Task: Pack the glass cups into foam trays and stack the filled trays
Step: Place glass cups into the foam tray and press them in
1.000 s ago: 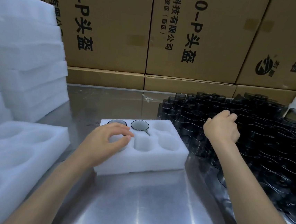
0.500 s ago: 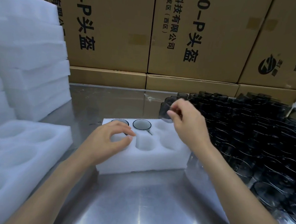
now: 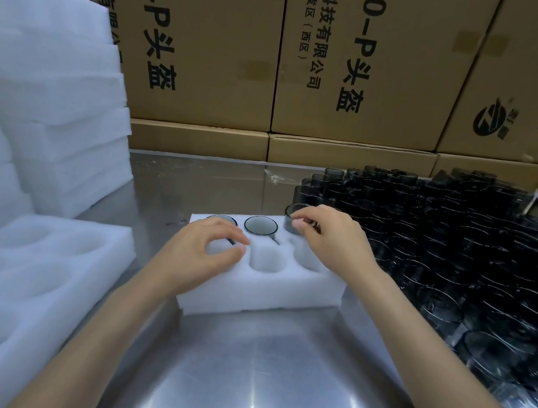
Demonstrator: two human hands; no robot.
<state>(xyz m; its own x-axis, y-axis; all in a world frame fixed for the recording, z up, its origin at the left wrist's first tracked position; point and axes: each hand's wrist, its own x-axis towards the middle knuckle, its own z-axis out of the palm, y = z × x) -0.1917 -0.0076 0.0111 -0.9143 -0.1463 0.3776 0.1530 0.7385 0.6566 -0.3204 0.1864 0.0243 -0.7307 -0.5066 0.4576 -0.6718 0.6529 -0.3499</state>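
Steel table (image 3: 244,382), apparently scuffed, fronts cardboard boxes (image 3: 356,64).

We see a packing warehouse: printed cardboard cartons (image 3: 207,46) walled behind a steel table (image 3: 245,366), stacked foam trays (image 3: 50,110), massed glass cups (image 3: 453,254).
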